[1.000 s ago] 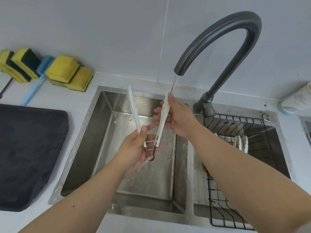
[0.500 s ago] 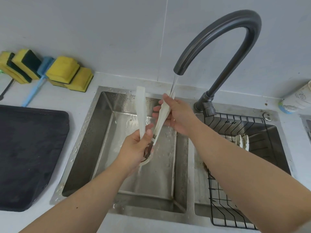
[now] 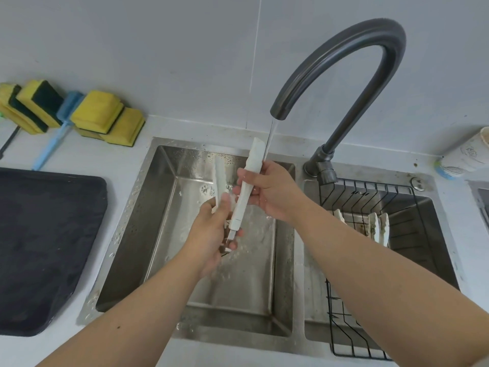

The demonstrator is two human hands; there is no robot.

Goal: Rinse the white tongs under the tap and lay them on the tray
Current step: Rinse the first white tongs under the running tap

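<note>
The white tongs (image 3: 246, 186) stand nearly upright over the left sink basin (image 3: 164, 234), tips up. My left hand (image 3: 211, 234) grips their hinge end and lower left arm. My right hand (image 3: 272, 192) holds the right arm of the tongs, whose tip reaches up beside the thin water stream falling from the dark curved tap (image 3: 344, 64). The stream runs down along that arm onto my right hand. The dark tray (image 3: 47, 247) lies on the counter at the left, well away from both hands.
Yellow sponges (image 3: 105, 115) and a blue brush (image 3: 55, 139) line the back left wall. A black wire rack (image 3: 370, 260) with white utensils fills the right basin. A paper cup (image 3: 465, 154) lies at the far right.
The tongs have turned in my hands, and their right arm has risen closer to the stream. My right hand has shifted slightly up the arm.
</note>
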